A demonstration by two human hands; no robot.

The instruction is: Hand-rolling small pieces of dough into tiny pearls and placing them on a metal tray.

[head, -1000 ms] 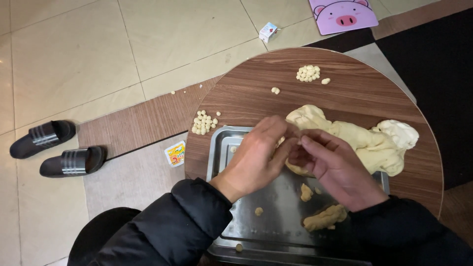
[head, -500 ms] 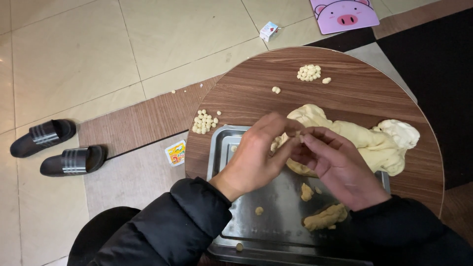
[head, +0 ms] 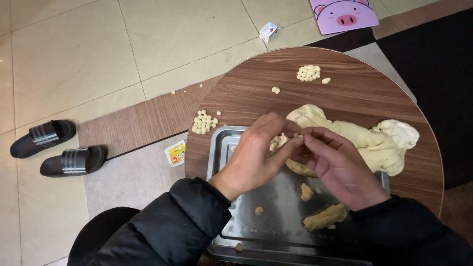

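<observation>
Hands, left [head: 256, 157] and right [head: 337, 167], pinch dough [head: 278, 143] over tray [head: 276, 216].

Round wooden table [head: 345, 74], dough mass [head: 364, 140], steel tray [head: 276, 216]

Beige tiled floor [head: 74, 54], round wooden table [head: 354, 93], black slippers [head: 59, 148], dark rug [head: 433, 74]

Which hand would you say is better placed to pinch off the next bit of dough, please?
Probably the left hand: its fingertips already pinch the small dough piece, while the right hand steadies it from beside.
</observation>
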